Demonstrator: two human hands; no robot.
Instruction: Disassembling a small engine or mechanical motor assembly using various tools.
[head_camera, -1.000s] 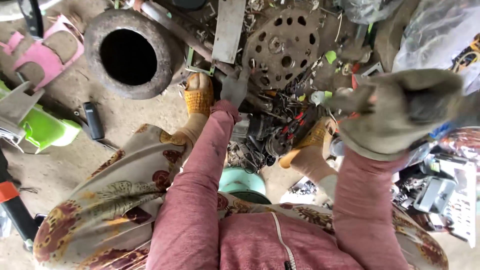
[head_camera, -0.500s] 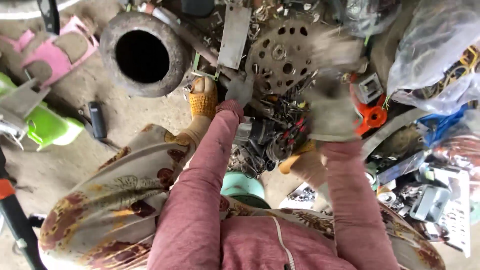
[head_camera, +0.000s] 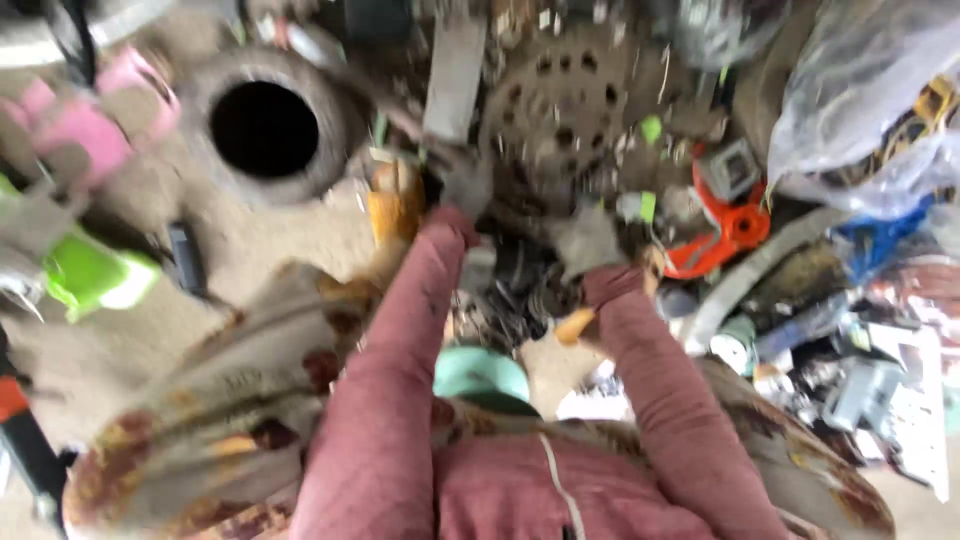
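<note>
The frame is motion-blurred. My left hand (head_camera: 465, 185), in a grey glove, reaches into a pile of metal scrap (head_camera: 510, 290), just below a flat metal strip (head_camera: 455, 75) and beside a round perforated metal disc (head_camera: 560, 120). My right hand (head_camera: 590, 240), also gloved, is low on the scrap under the disc. The blur hides whether either hand holds anything. Both sleeves are pink. I sit on a teal stool (head_camera: 480, 375), with a yellow-shoed foot (head_camera: 395, 200) next to my left hand.
A wide hollow cylinder (head_camera: 265, 130) stands at the upper left, near a pink sandal (head_camera: 90, 120) and a green plastic object (head_camera: 90, 275). On the right lie an orange plastic part (head_camera: 725, 225), a clear plastic bag (head_camera: 870, 100) and mixed scrap.
My right hand came down from a raised position at the right and now sits low on the scrap. My left hand stayed at the pile. The view shifted and blurred.
</note>
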